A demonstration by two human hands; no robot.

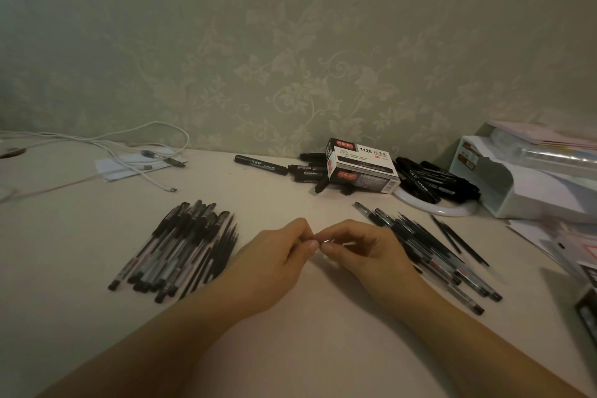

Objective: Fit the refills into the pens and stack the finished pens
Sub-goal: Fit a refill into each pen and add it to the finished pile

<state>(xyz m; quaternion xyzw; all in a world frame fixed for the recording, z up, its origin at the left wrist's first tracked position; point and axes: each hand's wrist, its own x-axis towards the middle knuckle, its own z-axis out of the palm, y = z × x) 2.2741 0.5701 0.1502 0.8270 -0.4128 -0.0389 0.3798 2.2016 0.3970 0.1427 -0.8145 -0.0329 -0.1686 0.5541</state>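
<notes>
While the left hand (274, 255) and right hand (358, 249) met near the front middle of the surface (290, 317), their fingertips pinched one small, blurry part together. Pens (181, 245) lay piled toward the left edge, more pens (429, 249) toward the right.

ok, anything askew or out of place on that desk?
Yes: the marker box sits tilted, propped on loose black markers rather than flat on the desk. A white cable sprawls tangled at far left. The pen piles look orderly enough.
</notes>
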